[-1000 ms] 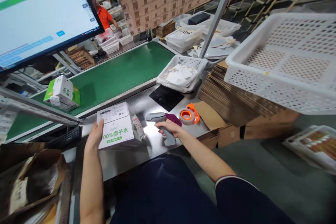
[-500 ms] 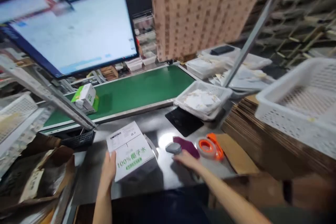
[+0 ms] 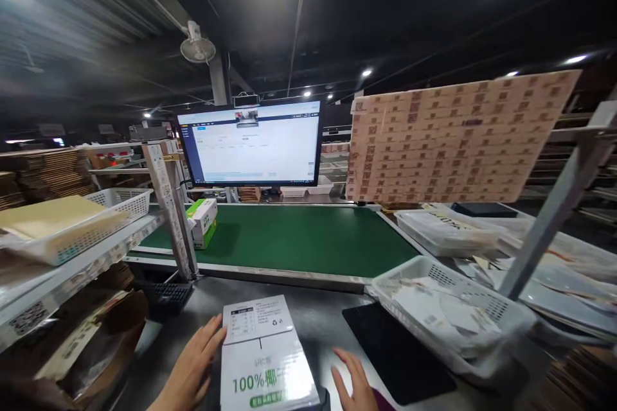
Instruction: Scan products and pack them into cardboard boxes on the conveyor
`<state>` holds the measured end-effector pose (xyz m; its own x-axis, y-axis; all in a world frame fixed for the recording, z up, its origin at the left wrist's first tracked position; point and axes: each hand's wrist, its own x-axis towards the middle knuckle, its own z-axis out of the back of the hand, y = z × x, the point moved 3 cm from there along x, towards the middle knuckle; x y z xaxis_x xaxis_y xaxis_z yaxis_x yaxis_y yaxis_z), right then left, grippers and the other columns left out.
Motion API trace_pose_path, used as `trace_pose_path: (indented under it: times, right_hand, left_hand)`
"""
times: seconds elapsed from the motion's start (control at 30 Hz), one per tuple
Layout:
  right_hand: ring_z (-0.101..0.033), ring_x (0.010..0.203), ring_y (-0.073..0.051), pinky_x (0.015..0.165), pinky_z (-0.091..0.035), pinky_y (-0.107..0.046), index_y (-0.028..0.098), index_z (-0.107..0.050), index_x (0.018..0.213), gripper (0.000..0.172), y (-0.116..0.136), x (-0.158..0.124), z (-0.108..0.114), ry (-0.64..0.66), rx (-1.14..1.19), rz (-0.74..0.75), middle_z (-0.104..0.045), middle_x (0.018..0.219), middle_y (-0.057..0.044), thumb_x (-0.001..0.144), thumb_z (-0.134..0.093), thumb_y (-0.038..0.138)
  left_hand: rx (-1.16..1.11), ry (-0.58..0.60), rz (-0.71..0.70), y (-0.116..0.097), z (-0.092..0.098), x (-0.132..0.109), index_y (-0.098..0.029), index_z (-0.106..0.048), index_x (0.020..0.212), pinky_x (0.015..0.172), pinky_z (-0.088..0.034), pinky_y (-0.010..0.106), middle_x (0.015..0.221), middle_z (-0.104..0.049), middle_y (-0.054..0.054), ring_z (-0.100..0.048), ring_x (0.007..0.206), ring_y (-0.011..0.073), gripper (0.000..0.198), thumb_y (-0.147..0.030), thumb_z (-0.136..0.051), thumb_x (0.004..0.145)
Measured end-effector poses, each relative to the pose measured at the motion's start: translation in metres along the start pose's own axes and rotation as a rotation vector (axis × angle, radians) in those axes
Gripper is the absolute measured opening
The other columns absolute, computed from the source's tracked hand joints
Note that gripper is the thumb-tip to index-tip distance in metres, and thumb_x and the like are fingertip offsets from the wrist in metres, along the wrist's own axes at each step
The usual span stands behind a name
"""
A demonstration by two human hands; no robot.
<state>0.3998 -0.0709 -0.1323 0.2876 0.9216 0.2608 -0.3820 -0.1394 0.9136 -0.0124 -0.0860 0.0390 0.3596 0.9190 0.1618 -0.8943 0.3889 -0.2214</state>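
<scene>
A white printed box (image 3: 265, 353), marked "100%" in green, lay on the metal tabletop (image 3: 328, 311) in front of the person, its near end cut off by the bottom edge of the view. The left hand (image 3: 195, 359) had its fingers against the box's left edge, its grip loose rather than clasped. The right hand (image 3: 357, 382) was apart from the box, grip unclosed and fingers spread, between it and a black mat (image 3: 393, 356).

As for progress, closing the box looked done, judging by the faces in view; its right side was hidden, so any label there could not be checked. It was not on the green belt (image 3: 308, 237), where 1 green-and-white box (image 3: 205, 225) stood beyond the tabletop. Whatever handling was left could not be told: the lit monitor (image 3: 253, 148) carried text too small to read.
</scene>
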Motion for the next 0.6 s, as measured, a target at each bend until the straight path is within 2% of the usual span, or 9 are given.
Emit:
trace_pose_path:
  times: [0.07,0.13,0.2,0.27,0.33,0.43,0.47,0.53,0.6]
  right_hand:
    - [-0.069,0.129,-0.041,0.113,-0.055,-0.064,0.045,-0.076,0.113,0.038,0.046,0.004,0.010,-0.065,0.035,0.074,-0.075,0.128,-0.014,0.090,-0.050,0.061]
    - [-0.068,0.131,-0.038,0.116,-0.053,-0.063,0.041,-0.074,0.121,0.040,0.095,-0.003,0.006,-0.022,0.006,0.216,-0.074,0.132,-0.013,0.098,-0.044,0.053]
    - [-0.069,0.127,-0.035,0.114,-0.055,-0.058,0.038,-0.075,0.122,0.037,0.138,-0.017,-0.011,0.147,-0.077,0.377,-0.076,0.128,-0.011,0.100,-0.045,0.044]
    - [-0.070,0.125,-0.033,0.113,-0.056,-0.054,0.036,-0.075,0.126,0.037,0.170,-0.024,-0.031,0.301,-0.205,0.441,-0.076,0.129,-0.010,0.099,-0.049,0.037]
    - [-0.065,0.133,-0.036,0.115,-0.053,-0.055,0.027,-0.071,0.137,0.044,0.189,-0.018,-0.040,0.313,-0.363,0.339,-0.071,0.141,-0.015,0.096,-0.055,0.034]
    - [-0.058,0.140,-0.045,0.116,-0.048,-0.061,0.011,-0.064,0.145,0.060,0.206,0.012,-0.034,0.256,-0.519,0.069,-0.061,0.151,-0.026,0.091,-0.068,0.037]
    - [-0.061,0.135,-0.046,0.113,-0.050,-0.059,0.010,-0.066,0.142,0.062,0.208,0.024,-0.032,0.298,-0.500,0.000,-0.065,0.146,-0.027,0.088,-0.074,0.039]
    - [-0.071,0.119,-0.039,0.103,-0.056,-0.049,0.017,-0.074,0.127,0.051,0.209,0.045,-0.036,0.522,-0.302,-0.096,-0.077,0.127,-0.017,0.082,-0.082,0.040]
    - [-0.074,0.108,-0.032,0.093,-0.058,-0.039,0.018,-0.079,0.108,0.038,0.205,0.061,-0.043,0.610,-0.053,-0.197,-0.082,0.109,-0.009,0.073,-0.088,0.029]
  left_hand:
    - [-0.022,-0.044,0.007,-0.002,0.008,0.021,-0.035,-0.057,0.159,0.135,-0.030,0.050,0.174,-0.037,0.004,-0.034,0.162,0.0311,0.081,-0.018,-0.056,0.080]
    - [-0.067,-0.110,0.013,-0.011,0.015,0.047,-0.027,-0.066,0.152,0.134,-0.033,0.049,0.169,-0.047,0.009,-0.037,0.161,0.0305,0.061,-0.029,-0.049,0.093]
    - [-0.092,-0.094,-0.031,-0.028,0.018,0.073,-0.023,-0.067,0.149,0.134,-0.033,0.049,0.166,-0.052,0.011,-0.037,0.161,0.0318,0.057,-0.041,-0.049,0.098]
    - [-0.071,0.003,-0.070,-0.048,0.016,0.096,-0.020,-0.063,0.153,0.135,-0.029,0.053,0.168,-0.048,0.013,-0.034,0.163,0.0350,0.064,-0.047,-0.060,0.094]
    - [-0.031,0.105,-0.067,-0.063,0.014,0.113,-0.018,-0.057,0.157,0.135,-0.027,0.057,0.170,-0.046,0.016,-0.034,0.162,0.0378,0.073,-0.046,-0.067,0.090]
    - [-0.026,0.189,-0.045,-0.072,0.014,0.123,-0.017,-0.053,0.159,0.127,-0.037,0.058,0.163,-0.054,0.018,-0.050,0.151,0.0382,0.076,-0.048,-0.068,0.090]
    - [-0.034,0.191,-0.043,-0.072,0.016,0.123,-0.017,-0.054,0.158,0.124,-0.041,0.057,0.160,-0.058,0.018,-0.055,0.146,0.0377,0.076,-0.048,-0.069,0.090]
    - [-0.053,0.155,-0.034,-0.067,0.018,0.122,-0.017,-0.057,0.155,0.120,-0.043,0.054,0.156,-0.061,0.017,-0.059,0.140,0.0367,0.073,-0.049,-0.070,0.091]
    - [-0.089,0.097,-0.026,-0.061,0.018,0.121,-0.018,-0.061,0.151,0.118,-0.044,0.050,0.152,-0.065,0.015,-0.061,0.137,0.0346,0.066,-0.046,-0.069,0.092]
